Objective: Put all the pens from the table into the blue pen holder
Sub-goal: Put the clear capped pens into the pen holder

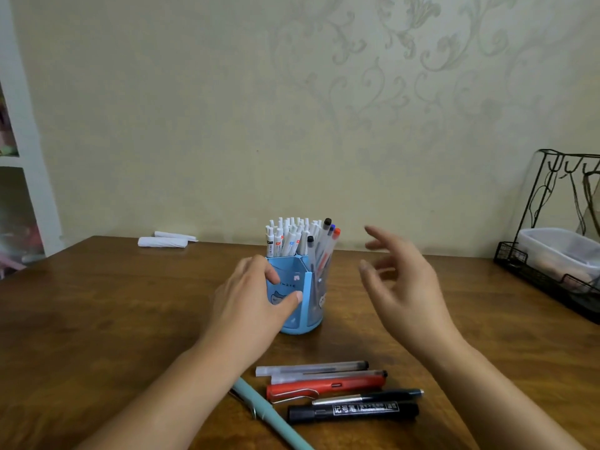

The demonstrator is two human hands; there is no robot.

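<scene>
The blue pen holder (308,306) stands upright mid-table, packed with several white and clear pens (297,238). My left hand (250,300) grips its left side, thumb across the front. My right hand (402,284) hovers to the right of the holder, fingers spread, holding nothing. Near the front edge lie two clear pens (311,368), a red pen (328,386), a slim dark pen (370,397), a black marker (354,412) and a teal pen (269,414) partly under my left forearm.
Two white paper rolls (162,241) lie at the back left by the wall. A black wire rack (548,271) with a clear plastic box (558,251) stands at the right edge. A white shelf is at far left.
</scene>
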